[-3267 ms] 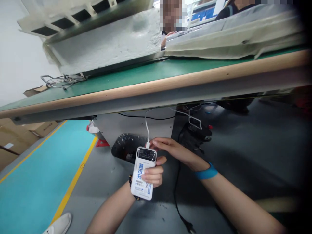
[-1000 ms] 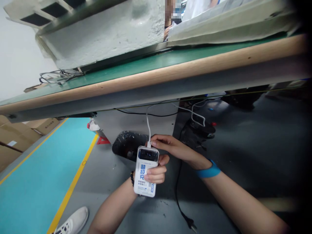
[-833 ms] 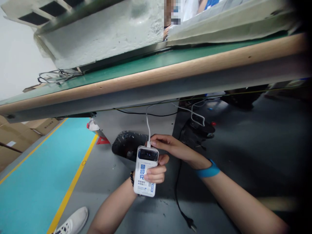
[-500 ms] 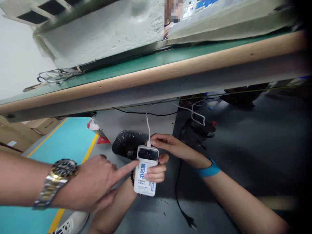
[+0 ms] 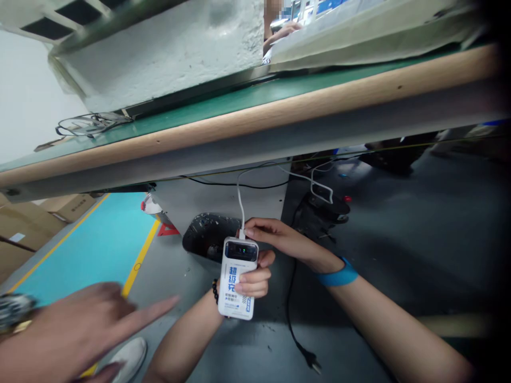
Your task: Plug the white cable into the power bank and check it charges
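A white power bank with blue lettering is held upright, facing me, in my left hand. My fingers wrap round its right edge. Small green marks glow on its dark display. At its top end, my right hand pinches the plug of a white charging cable; the plug meets the power bank's top edge. That cable runs up under the bench. A co-worker's hand, blurred, points with one finger from the lower left, apart from the power bank.
Above my hands crosses a green bench with a wooden edge. A black bin stands behind the power bank. A black power cord with a plug hangs nearby. Cardboard boxes stand at left; another person is partly visible beyond the bench.
The co-worker's pointing hand has pulled away from the power bank toward the lower left. Green marks now show on the display. My hands keep the same hold.
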The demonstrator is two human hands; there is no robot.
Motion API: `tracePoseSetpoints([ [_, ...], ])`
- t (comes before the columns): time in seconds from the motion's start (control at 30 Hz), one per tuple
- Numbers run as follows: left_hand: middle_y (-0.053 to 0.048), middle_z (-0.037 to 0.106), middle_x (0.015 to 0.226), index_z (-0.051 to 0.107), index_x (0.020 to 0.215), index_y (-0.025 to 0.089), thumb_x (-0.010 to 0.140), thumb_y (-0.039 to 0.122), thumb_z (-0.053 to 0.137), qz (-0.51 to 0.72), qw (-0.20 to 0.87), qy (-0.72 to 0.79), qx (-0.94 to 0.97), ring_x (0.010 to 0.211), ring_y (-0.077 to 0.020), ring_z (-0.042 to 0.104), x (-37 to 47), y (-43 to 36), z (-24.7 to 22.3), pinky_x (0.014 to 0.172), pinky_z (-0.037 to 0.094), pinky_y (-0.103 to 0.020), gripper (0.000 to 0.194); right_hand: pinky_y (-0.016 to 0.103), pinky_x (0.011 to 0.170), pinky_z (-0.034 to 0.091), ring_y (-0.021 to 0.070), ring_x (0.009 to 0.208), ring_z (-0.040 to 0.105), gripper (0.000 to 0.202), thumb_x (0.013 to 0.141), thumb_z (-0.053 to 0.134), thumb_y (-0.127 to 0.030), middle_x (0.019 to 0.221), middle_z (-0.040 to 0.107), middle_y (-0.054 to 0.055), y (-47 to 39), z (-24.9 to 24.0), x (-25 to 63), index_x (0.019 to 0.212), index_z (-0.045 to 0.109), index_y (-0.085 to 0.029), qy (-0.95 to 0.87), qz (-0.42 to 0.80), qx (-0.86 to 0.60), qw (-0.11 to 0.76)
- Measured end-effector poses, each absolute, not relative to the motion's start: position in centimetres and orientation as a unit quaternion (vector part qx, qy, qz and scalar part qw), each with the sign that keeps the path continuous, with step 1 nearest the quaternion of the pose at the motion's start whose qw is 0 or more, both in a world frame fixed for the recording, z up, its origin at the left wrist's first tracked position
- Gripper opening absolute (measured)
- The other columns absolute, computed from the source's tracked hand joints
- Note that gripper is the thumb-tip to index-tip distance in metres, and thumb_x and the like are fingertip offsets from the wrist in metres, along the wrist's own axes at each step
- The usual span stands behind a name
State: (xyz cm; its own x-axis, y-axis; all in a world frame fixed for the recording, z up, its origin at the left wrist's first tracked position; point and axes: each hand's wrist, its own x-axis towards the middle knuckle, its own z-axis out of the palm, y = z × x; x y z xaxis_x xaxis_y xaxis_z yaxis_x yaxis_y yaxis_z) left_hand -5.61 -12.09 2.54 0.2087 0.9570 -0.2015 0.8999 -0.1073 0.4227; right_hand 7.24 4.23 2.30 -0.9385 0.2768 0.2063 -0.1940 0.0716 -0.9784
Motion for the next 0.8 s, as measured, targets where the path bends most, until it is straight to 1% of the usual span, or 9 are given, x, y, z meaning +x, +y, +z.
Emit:
tracePoseSetpoints([
  [0.03, 0.013, 0.015, 0.046, 0.051, 0.127, 0.014, 0.097, 0.038, -0.015, 0.251, 0.46, 0.594, 0.61, 0.032, -0.0065, 0.014, -5.1, -10.6, 0.0, 0.051, 0.025, -0.023, 0.076, 0.03, 0.087, 0.047, 0.017, 0.091, 0.061, 0.03, 0.095, 0.064, -0.046, 0.095, 0.067, 0.004, 4.2, 2.3, 7.3, 0.098, 0.07, -0.017, -0.71, 0.682, -0.027, 0.172],
  [0.07, 0.014, 0.014, 0.043, 0.053, 0.112, 0.017, 0.096, 0.058, -0.008, 0.389, 0.646, 0.49, 0.437, 0.03, -0.0051, 0.009, -4.7, -9.3, -2.2, 0.048, 0.021, -0.023, 0.076, 0.03, 0.087, 0.047, 0.0168, 0.091, 0.062, 0.03, 0.095, 0.064, -0.046, 0.095, 0.067, 0.004, 4.2, 2.3, 7.3, 0.098, 0.07, -0.017, -0.709, 0.683, -0.026, 0.171],
  [0.13, 0.013, 0.01, 0.037, 0.045, 0.085, 0.025, 0.089, 0.071, -0.008, 0.423, 0.718, 0.423, 0.356, 0.023, -0.0075, 0.004, -4.4, -7.6, -5.4, 0.041, 0.013, -0.024, 0.07, 0.029, 0.086, 0.047, 0.0162, 0.09, 0.062, 0.029, 0.095, 0.064, -0.045, 0.094, 0.067, 0.004, 4.3, 2.3, 7.3, 0.097, 0.07, -0.017, -0.708, 0.685, -0.025, 0.17],
  [0.23, 0.012, 0.011, 0.035, 0.035, 0.076, 0.027, 0.085, 0.084, 0.014, 0.435, 0.759, 0.369, 0.315, 0.02, -0.0092, 0.005, -4.9, -6.9, -7.5, 0.036, 0.008, -0.027, 0.061, 0.029, 0.085, 0.047, 0.0159, 0.09, 0.061, 0.028, 0.095, 0.065, -0.044, 0.093, 0.067, 0.003, 4.2, 2.2, 7.2, 0.098, 0.07, -0.017, -0.706, 0.686, -0.026, 0.172],
  [0.3, 0.012, 0.015, 0.037, 0.04, 0.079, 0.026, 0.085, 0.083, 0.028, 0.449, 0.78, 0.331, 0.284, 0.022, -0.0093, 0.007, -5.3, -7.1, -7.9, 0.036, 0.011, -0.027, 0.059, 0.029, 0.085, 0.047, 0.016, 0.089, 0.061, 0.029, 0.095, 0.065, -0.045, 0.093, 0.067, 0.003, 4.2, 2.2, 7.2, 0.098, 0.07, -0.017, -0.706, 0.686, -0.025, 0.175],
  [0.37, 0.011, 0.02, 0.041, 0.047, 0.086, 0.024, 0.088, 0.077, 0.037, 0.461, 0.794, 0.3, 0.259, 0.024, -0.0096, 0.012, -5.6, -7.3, -8.1, 0.036, 0.016, -0.026, 0.054, 0.029, 0.084, 0.047, 0.0162, 0.089, 0.061, 0.029, 0.094, 0.065, -0.045, 0.093, 0.067, 0.004, 4.1, 2.2, 7.2, 0.097, 0.07, -0.017, -0.705, 0.687, -0.025, 0.175],
  [0.47, 0.01, 0.024, 0.044, 0.05, 0.09, 0.023, 0.092, 0.068, 0.043, 0.47, 0.802, 0.278, 0.242, 0.027, -0.0101, 0.018, -5.6, -7.4, -8.3, 0.039, 0.022, -0.026, 0.046, 0.029, 0.083, 0.047, 0.0161, 0.088, 0.061, 0.029, 0.094, 0.065, -0.045, 0.092, 0.066, 0.003, 4.1, 2.3, 7.3, 0.097, 0.07, -0.017, -0.705, 0.688, -0.029, 0.172],
  [0.67, 0.008, 0.029, 0.047, 0.051, 0.088, 0.022, 0.095, 0.058, 0.048, 0.491, 0.797, 0.269, 0.227, 0.029, -0.0107, 0.024, -5.4, -7.7, -7.4, 0.04, 0.025, -0.025, 0.037, 0.027, 0.082, 0.046, 0.0151, 0.088, 0.06, 0.028, 0.095, 0.064, -0.044, 0.092, 0.065, 0.003, 4.2, 2.2, 7.3, 0.098, 0.069, -0.016, -0.711, 0.681, -0.032, 0.172],
  [0.8, 0.009, 0.027, 0.047, 0.052, 0.085, 0.022, 0.094, 0.058, 0.052, 0.514, 0.771, 0.292, 0.235, 0.029, -0.0089, 0.02, -4.8, -8.0, -6.0, 0.038, 0.022, -0.024, 0.037, 0.029, 0.086, 0.046, 0.0165, 0.093, 0.06, 0.033, 0.096, 0.062, -0.048, 0.096, 0.066, 0.004, 4.2, 2.2, 7.4, 0.1, 0.069, -0.015, -0.717, 0.678, -0.029, 0.162],
])
